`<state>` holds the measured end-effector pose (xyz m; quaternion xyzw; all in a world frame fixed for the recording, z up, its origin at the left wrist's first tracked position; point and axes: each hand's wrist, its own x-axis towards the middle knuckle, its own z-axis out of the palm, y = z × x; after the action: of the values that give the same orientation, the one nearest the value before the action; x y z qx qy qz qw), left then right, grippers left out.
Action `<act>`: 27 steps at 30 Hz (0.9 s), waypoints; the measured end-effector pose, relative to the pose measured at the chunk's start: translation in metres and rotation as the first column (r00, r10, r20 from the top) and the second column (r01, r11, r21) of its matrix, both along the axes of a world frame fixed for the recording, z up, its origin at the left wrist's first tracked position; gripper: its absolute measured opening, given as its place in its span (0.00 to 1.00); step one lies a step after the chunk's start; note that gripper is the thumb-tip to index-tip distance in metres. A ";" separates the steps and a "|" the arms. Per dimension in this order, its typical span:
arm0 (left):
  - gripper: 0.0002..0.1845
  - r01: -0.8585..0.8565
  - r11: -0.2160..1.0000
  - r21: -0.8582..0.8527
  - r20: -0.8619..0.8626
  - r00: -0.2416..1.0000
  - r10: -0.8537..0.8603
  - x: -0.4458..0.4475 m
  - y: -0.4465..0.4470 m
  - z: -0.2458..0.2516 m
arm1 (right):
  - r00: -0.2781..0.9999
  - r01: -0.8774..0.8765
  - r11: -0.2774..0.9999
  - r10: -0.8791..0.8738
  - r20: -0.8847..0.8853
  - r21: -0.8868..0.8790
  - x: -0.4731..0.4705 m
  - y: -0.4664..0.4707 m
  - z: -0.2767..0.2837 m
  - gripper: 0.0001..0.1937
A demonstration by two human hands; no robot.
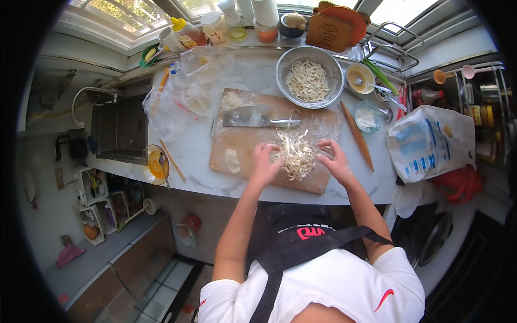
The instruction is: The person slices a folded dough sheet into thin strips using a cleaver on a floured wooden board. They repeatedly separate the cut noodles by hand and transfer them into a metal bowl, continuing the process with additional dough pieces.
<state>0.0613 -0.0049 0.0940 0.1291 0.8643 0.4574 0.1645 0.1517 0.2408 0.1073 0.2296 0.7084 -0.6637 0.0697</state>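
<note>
A loose heap of floured, hand-cut noodles (298,155) sits between my hands over the wooden board (226,141), some strands sticking up. My left hand (266,163) has its fingers spread at the heap's left side, the fingertips at the strands. On the other side, my right hand (336,161) is spread too, a small gap from the noodles. Behind the heap lies a flour-dusted cleaver (246,117), its handle pointing right. A pale flat piece of dough (232,161) rests left of my left hand. Scraps of dough (232,101) lie at the board's back left corner.
A steel bowl (281,87) holding more noodles overlaps the board's back edge. Right of the board are a tapered wooden rolling pin (358,137), a flour dish (365,118) and a large bag (432,141). Plastic bags (173,101) and an egg-smeared bowl (155,161) lie left.
</note>
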 end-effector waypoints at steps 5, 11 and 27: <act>0.20 -0.226 0.943 -0.244 -0.022 0.973 0.228 -0.025 0.053 -0.072 | 0.957 0.156 0.973 -0.191 0.218 0.169 0.017 0.022 -0.069 0.23; 0.11 -0.511 0.814 -0.276 -0.315 0.848 0.426 -0.015 0.109 -0.097 | 0.953 0.050 0.986 -0.094 0.287 0.157 0.040 0.006 -0.107 0.19; 0.16 -0.426 0.901 -0.078 0.580 0.716 0.388 0.029 0.007 -0.055 | 0.839 0.349 0.919 -0.219 0.499 -0.183 0.032 -0.006 -0.075 0.27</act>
<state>0.0901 0.0026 0.0393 -0.2053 0.7644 0.5256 0.3120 0.1832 0.2344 0.0320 0.4749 0.5319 -0.6805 0.1688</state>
